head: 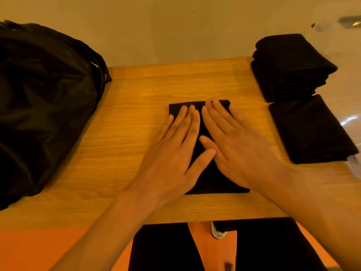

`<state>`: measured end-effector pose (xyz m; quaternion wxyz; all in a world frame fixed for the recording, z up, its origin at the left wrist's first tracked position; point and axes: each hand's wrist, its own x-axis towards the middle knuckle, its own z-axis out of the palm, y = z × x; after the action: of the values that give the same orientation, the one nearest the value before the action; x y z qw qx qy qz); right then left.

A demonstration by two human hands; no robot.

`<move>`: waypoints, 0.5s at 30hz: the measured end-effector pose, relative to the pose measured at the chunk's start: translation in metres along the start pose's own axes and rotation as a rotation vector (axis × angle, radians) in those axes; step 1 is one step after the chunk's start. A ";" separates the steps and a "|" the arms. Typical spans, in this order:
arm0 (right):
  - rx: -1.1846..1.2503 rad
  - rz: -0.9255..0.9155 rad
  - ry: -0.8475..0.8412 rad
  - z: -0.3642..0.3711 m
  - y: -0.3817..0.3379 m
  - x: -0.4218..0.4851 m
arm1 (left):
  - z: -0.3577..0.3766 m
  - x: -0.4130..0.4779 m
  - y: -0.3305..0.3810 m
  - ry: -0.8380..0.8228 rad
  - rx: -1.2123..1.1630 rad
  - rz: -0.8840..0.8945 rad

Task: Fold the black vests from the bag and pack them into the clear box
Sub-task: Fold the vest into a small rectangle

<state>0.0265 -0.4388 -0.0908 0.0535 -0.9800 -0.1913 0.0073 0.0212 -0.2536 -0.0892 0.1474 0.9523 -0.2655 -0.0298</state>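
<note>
The left hand (175,153) and right hand (234,151) are lying flat, each grip wide and holding nothing, pressing the folded black vest (213,180) at the middle of the counter (127,133). If it is lifted loosely, the fold is likely springing open before reaching the clear box (349,122) at the right edge.

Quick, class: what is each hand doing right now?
Left hand: open, fingers flat, pressing the folded black vest.
Right hand: open, fingers flat, pressing the same vest.
</note>
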 end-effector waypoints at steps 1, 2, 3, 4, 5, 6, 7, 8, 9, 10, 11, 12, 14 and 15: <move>-0.002 0.022 -0.029 0.005 -0.001 -0.003 | 0.007 -0.002 -0.002 -0.033 0.044 -0.018; 0.012 0.046 -0.052 0.009 0.001 -0.005 | 0.013 -0.003 -0.005 -0.050 0.068 -0.034; 0.032 0.068 -0.067 0.011 0.003 -0.006 | 0.016 -0.003 -0.009 -0.059 0.077 -0.043; 0.048 0.084 -0.077 0.012 0.005 -0.008 | 0.018 -0.003 -0.012 -0.063 0.076 -0.045; 0.057 0.093 -0.084 0.012 0.007 -0.009 | 0.019 -0.003 -0.014 -0.061 0.073 -0.041; 0.061 0.099 -0.090 0.011 0.009 -0.011 | 0.019 -0.003 -0.016 -0.056 0.069 -0.035; 0.063 0.103 -0.093 0.011 0.010 -0.012 | 0.019 -0.003 -0.017 -0.051 0.068 -0.028; 0.063 0.103 -0.091 0.011 0.012 -0.012 | 0.019 -0.003 -0.018 -0.048 0.063 -0.019; 0.065 0.097 -0.088 0.011 0.013 -0.013 | 0.018 -0.003 -0.019 -0.046 0.044 -0.004; 0.071 0.088 -0.083 0.010 0.015 -0.014 | 0.015 -0.005 -0.019 -0.038 0.008 0.016; 0.080 0.074 -0.062 0.009 0.016 -0.017 | 0.010 -0.009 -0.019 -0.017 -0.040 0.034; 0.096 0.058 -0.019 0.007 0.017 -0.022 | 0.004 -0.015 -0.020 0.022 -0.082 0.043; 0.154 0.024 0.114 0.002 0.020 -0.039 | -0.007 -0.031 -0.023 0.148 -0.088 0.067; 0.187 0.000 0.160 0.002 0.020 -0.050 | -0.011 -0.042 -0.024 0.202 -0.077 0.101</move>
<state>-0.0130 -0.4757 -0.0949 0.1597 -0.9683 -0.1847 -0.0532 -0.0012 -0.2095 -0.0863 0.2111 0.9296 -0.2954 0.0637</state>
